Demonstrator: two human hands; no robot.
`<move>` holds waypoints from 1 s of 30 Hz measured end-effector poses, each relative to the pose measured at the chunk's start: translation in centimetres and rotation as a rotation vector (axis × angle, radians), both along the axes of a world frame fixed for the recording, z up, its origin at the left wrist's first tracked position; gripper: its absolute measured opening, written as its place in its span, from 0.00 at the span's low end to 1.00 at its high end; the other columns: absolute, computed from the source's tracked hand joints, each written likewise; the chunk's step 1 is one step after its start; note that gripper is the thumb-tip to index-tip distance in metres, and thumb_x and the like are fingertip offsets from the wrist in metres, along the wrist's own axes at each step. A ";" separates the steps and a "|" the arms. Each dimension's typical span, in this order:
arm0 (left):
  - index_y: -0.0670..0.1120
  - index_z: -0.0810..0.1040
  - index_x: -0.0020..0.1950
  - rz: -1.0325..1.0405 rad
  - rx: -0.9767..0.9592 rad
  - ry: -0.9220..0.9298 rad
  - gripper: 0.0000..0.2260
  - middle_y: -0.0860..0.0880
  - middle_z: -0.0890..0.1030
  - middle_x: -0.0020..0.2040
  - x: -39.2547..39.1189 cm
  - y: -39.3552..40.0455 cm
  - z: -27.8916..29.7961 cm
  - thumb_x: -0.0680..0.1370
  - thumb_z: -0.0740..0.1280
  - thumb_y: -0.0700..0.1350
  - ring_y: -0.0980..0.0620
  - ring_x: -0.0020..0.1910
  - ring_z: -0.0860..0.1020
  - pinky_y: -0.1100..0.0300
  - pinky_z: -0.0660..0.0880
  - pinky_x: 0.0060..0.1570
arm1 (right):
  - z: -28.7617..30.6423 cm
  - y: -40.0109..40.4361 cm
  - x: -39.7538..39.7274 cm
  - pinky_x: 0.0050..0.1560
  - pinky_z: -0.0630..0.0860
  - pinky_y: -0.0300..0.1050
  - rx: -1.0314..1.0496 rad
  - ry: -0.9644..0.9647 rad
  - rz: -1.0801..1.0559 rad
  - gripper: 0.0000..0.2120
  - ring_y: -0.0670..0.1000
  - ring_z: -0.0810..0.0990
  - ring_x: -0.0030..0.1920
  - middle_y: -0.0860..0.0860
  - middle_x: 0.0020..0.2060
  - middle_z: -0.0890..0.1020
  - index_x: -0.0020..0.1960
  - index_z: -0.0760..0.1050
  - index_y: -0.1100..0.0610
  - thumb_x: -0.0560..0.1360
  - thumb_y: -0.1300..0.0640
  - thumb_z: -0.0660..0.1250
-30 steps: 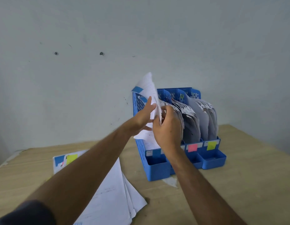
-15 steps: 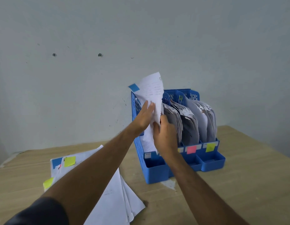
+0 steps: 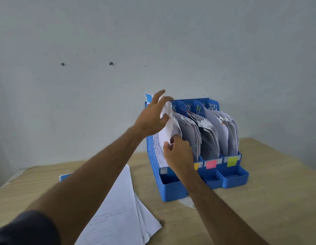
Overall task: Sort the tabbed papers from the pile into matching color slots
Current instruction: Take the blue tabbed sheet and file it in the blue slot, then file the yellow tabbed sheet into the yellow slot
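While the white sheet with the blue tab (image 3: 167, 121) stands partly down in the leftmost slot of the blue plastic file rack (image 3: 173, 191), we judge the risks to be buckling and misfiling. Our left hand (image 3: 152, 117) holds the sheet's upper edge between thumb and loosely spread fingers; our right hand (image 3: 178, 154), in front of that slot, pinches its lower edge. The slots right of it are packed with curling papers (image 3: 206, 135), so a snagged corner could crumple. Left of the rack, the loose white pile (image 3: 122, 209) overhangs the wooden desk (image 3: 259, 200) near our forearm, which could sweep it off.
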State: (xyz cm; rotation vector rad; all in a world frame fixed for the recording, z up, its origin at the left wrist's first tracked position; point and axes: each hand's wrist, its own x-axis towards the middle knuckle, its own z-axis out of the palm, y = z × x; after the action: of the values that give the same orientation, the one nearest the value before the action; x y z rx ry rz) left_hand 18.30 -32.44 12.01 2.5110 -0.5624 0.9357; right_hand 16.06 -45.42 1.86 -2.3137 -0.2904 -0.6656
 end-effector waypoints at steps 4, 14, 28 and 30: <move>0.44 0.69 0.66 -0.011 -0.062 0.046 0.19 0.48 0.69 0.69 -0.7 0.4 -1.4 0.79 0.70 0.46 0.46 0.57 0.77 0.49 0.78 0.56 | 0.0 -0.6 0.2 0.48 0.82 0.51 -0.107 -0.048 -0.085 0.14 0.57 0.85 0.48 0.56 0.48 0.85 0.57 0.79 0.59 0.83 0.49 0.62; 0.47 0.50 0.83 0.091 0.135 0.266 0.37 0.44 0.65 0.80 0.1 1.1 -3.7 0.82 0.66 0.57 0.42 0.77 0.66 0.47 0.61 0.77 | -0.8 -1.3 0.3 0.28 0.60 0.41 0.063 -0.121 -0.079 0.16 0.47 0.69 0.27 0.46 0.27 0.69 0.39 0.67 0.54 0.80 0.50 0.67; 0.49 0.72 0.73 0.138 0.015 0.148 0.20 0.51 0.75 0.70 -6.0 7.3 -6.0 0.81 0.66 0.50 0.53 0.66 0.74 0.57 0.71 0.66 | -1.3 3.8 -3.0 0.26 0.64 0.46 0.149 -0.200 0.409 0.21 0.48 0.64 0.25 0.45 0.23 0.66 0.33 0.61 0.51 0.78 0.56 0.71; 0.50 0.79 0.65 0.172 -0.059 0.172 0.13 0.54 0.80 0.60 -8.0 9.4 -6.7 0.81 0.68 0.50 0.56 0.56 0.78 0.59 0.75 0.56 | -2.0 5.4 -3.4 0.28 0.65 0.43 0.122 -0.109 0.461 0.21 0.48 0.66 0.25 0.45 0.24 0.68 0.33 0.62 0.51 0.77 0.55 0.72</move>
State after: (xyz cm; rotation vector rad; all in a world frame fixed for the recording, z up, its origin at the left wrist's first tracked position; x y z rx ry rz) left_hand 10.33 -23.01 5.26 2.5846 -0.2652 0.7722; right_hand 12.62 -40.06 -0.17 -1.9960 -0.7828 -0.5555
